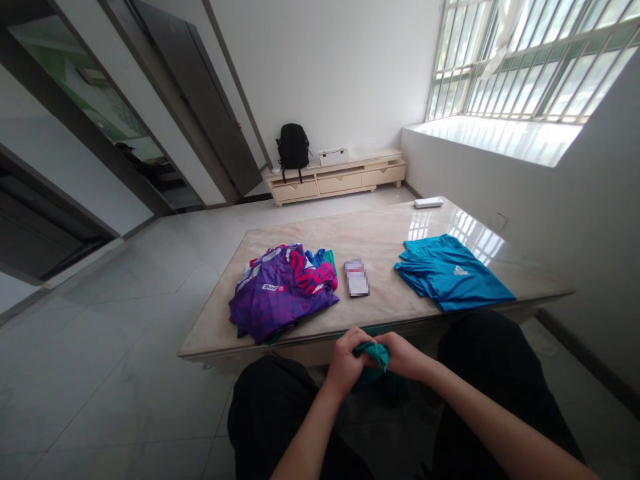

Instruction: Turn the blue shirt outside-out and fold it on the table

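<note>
Between my knees, just off the table's near edge, a teal-green garment hangs bunched up. My left hand has its fingers wrapped round one side of it. My right hand grips the other side, close against the left. The lower part of the cloth drops into shadow, and its kind is hard to make out. On the table to the left lies a loose pile of clothes with a purple shirt on top. A blue shirt with a white logo lies folded flat on the right.
A blurred small pack lies mid-table. At the far right corner rests a white oblong object. Against the wall, a low cabinet bears a black backpack and a white box. My knees flank the table's near edge.
</note>
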